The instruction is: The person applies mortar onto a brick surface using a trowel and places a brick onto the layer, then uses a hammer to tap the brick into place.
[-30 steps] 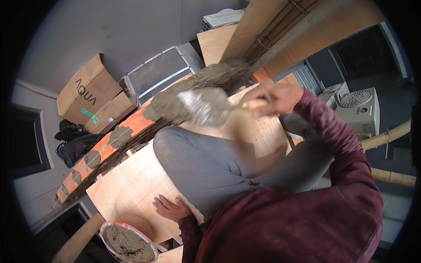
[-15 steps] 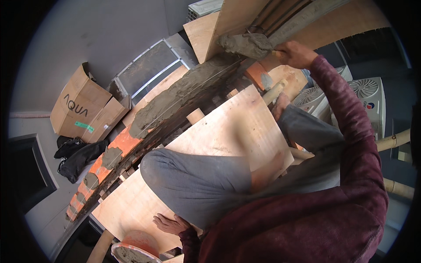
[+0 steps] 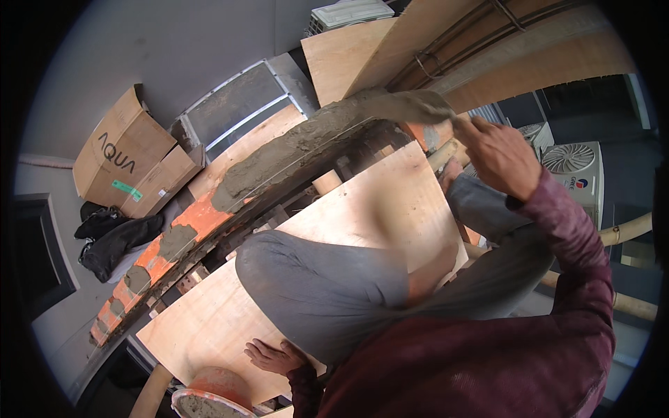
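Observation:
My right hand (image 3: 498, 157) is wrapped round the handle of a trowel. Motion blurs the trowel's mortar-smeared blade (image 3: 414, 106), which lies low over the far end of a grey mortar bed (image 3: 296, 146). That bed runs along the top of an orange brick wall (image 3: 197, 221), with a thin string line stretched along its side. My left hand (image 3: 275, 357) rests flat, fingers spread, on a plywood board (image 3: 198, 331) beside my knee. Near it stands an orange bucket (image 3: 221, 384) of wet mortar.
Upright plywood panels (image 3: 348, 59) and tied steel bars (image 3: 463, 35) rise at the far end. Beyond the wall are a cardboard box (image 3: 125, 157) and dark cloth (image 3: 115, 240). Bamboo poles (image 3: 624, 230) and an air-conditioner unit (image 3: 575, 167) stand at right; another plywood sheet (image 3: 362, 202) lies before me.
My right hand has come nearer with the trowel, its blade lower and now level with the mortar bed. The view has shifted slightly. My left hand stays on the board.

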A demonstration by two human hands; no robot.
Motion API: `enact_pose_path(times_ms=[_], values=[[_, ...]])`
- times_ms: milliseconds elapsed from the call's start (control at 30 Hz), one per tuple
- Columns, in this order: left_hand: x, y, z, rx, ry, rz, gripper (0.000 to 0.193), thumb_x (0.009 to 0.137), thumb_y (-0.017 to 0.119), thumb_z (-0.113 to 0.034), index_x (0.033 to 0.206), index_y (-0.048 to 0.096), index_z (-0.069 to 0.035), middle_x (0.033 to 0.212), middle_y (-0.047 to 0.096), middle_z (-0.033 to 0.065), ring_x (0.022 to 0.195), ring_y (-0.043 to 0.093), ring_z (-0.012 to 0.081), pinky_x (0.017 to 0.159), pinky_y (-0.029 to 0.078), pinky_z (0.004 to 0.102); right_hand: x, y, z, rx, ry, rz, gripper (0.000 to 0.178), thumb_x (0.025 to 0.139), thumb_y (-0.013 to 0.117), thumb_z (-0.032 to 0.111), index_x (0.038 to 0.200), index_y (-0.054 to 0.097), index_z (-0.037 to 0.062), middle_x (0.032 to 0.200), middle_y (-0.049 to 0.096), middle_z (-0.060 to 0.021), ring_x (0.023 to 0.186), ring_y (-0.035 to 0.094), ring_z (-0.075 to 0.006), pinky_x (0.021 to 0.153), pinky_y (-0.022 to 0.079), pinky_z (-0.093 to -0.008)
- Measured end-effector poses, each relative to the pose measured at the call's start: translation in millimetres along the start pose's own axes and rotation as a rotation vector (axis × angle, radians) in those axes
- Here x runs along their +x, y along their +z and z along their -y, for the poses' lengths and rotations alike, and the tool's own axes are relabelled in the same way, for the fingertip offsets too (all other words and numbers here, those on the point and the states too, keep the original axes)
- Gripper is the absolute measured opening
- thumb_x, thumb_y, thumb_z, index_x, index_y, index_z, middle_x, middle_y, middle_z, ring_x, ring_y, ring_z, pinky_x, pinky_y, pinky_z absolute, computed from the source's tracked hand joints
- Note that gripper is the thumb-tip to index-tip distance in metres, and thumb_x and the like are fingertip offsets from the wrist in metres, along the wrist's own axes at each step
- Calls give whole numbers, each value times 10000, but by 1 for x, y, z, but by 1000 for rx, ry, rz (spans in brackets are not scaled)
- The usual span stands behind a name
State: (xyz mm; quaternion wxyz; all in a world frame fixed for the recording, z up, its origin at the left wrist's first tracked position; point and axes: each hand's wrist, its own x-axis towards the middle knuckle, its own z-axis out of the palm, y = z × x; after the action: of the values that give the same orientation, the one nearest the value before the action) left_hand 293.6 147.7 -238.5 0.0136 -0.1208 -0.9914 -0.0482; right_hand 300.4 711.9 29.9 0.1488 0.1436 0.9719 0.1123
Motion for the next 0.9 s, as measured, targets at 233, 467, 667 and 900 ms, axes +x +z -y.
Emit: enact_pose_path(times_ms=[233, 467, 667, 900], values=[[-1, 1, 1, -41, -25, 51, 757, 996, 362, -594, 1501, 330, -32, 1553, 321, 217, 1457, 256, 425, 1159, 190, 608, 175, 91, 64, -363, 27, 140, 293, 881, 611, 110, 1140, 644, -24, 1073, 639, -162, 969, 682, -263, 614, 603, -395], [-3, 2, 10, -56, -10, 46, 809, 973, 381, -638, 1500, 332, -26, 1542, 330, 226, 1453, 253, 443, 1154, 183, 624, 229, 118, 118, -415, 109, 427, 252, 804, 699, 100, 1046, 744, 51, 1072, 694, -136, 992, 697, -238, 684, 595, -338], [-6, 0, 10, -94, -17, 73, 830, 968, 379, -650, 1508, 319, -22, 1543, 330, 231, 1448, 260, 450, 1150, 183, 628, 222, 131, 137, -272, -4, 439, 238, 874, 634, 152, 1062, 752, 65, 1110, 714, -151, 1078, 685, -292, 807, 579, -364], [-2, 1, 0, -135, -13, 64, 826, 965, 376, -643, 1494, 346, -10, 1527, 345, 246, 1439, 260, 473, 1147, 180, 639, 230, 108, 193, -201, -282, 519, 266, 846, 653, 189, 1055, 754, 57, 1104, 725, -154, 1089, 679, -289, 879, 554, -374]])
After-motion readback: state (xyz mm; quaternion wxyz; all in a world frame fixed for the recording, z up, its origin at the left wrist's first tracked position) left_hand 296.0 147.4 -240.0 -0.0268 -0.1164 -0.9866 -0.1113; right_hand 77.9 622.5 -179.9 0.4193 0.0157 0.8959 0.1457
